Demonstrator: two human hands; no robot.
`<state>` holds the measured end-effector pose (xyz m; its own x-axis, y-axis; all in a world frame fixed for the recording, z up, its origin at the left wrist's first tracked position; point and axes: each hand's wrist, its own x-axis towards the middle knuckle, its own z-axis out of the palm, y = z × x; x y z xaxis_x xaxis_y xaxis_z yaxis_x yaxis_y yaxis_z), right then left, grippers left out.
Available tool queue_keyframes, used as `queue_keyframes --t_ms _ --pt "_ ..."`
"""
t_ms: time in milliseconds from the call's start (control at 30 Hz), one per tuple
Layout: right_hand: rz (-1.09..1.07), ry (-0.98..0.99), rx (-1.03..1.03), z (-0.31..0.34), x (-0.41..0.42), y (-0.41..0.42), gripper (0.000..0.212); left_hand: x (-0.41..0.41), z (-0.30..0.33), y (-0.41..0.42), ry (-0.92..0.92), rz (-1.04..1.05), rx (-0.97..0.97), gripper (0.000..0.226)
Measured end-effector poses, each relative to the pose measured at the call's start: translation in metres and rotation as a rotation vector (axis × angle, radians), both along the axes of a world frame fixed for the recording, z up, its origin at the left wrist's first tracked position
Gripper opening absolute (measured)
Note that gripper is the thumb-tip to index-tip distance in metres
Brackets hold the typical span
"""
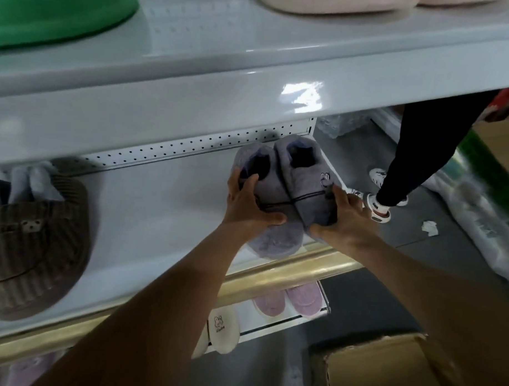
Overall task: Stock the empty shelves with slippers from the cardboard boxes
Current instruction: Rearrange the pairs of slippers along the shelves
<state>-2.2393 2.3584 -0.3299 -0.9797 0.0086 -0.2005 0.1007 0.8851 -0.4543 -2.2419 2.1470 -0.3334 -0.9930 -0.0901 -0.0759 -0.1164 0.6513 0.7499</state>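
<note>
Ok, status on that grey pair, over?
Left hand and right hand both grip the grey slippers, tied with a cord. Pair sits at the right end of the middle shelf. Brown slipper far left, nothing blocking.

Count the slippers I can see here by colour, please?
Grey fuzzy slippers, tied as a pair and held by the left hand and right hand: 2
Brown ribbed slipper: 1
Lilac slippers on the lower shelf: 2
Cream slippers: 2
Green slipper on the top shelf: 1
Pale pink slipper: at least 1
Total: 9
</note>
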Motion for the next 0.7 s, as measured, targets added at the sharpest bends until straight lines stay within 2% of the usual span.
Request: queue_keyframes --t_ms 133,367,467,700 --pt "0.028 0.008 0.027 -0.002 0.002 0.004 0.111 0.011 -0.003 -0.004 0.017 -0.017 0.024 0.119" --pt "-0.051 -0.005 -0.011 0.003 0.004 -0.006 0.102 0.017 0.007 -0.006 0.006 0.007 0.032 0.102" --pt "-0.066 0.086 0.068 0.009 0.013 -0.017 0.091 0.027 0.009 -0.012 0.005 0.051 0.092 0.091" --pt "-0.001 0.302 0.093 0.014 0.043 -0.058 0.066 0.073 0.007 -0.048 0.039 0.152 0.169 0.069"
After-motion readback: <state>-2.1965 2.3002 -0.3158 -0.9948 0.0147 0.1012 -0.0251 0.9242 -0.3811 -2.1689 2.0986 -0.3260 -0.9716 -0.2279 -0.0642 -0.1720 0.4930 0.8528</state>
